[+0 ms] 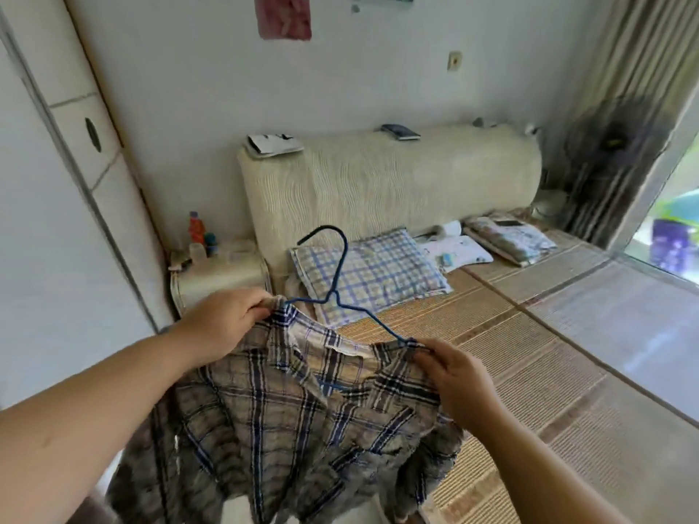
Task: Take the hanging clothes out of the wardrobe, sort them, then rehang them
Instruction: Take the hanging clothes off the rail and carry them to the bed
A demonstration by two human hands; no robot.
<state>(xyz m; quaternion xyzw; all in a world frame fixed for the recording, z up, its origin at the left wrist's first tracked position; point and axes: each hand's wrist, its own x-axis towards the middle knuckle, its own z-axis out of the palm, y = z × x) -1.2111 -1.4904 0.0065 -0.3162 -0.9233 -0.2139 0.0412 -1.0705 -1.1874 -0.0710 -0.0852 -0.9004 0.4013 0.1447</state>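
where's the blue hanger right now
Head view, centre: the blue hanger sits in the collar of the plaid shirt, which the left hand and right hand hold up over the bed; its hook stands in front of the checked pillow.

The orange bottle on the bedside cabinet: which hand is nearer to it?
Left. The left hand grips the plaid shirt below and right of the orange bottle; the right hand holds the shirt's other shoulder, much farther right.
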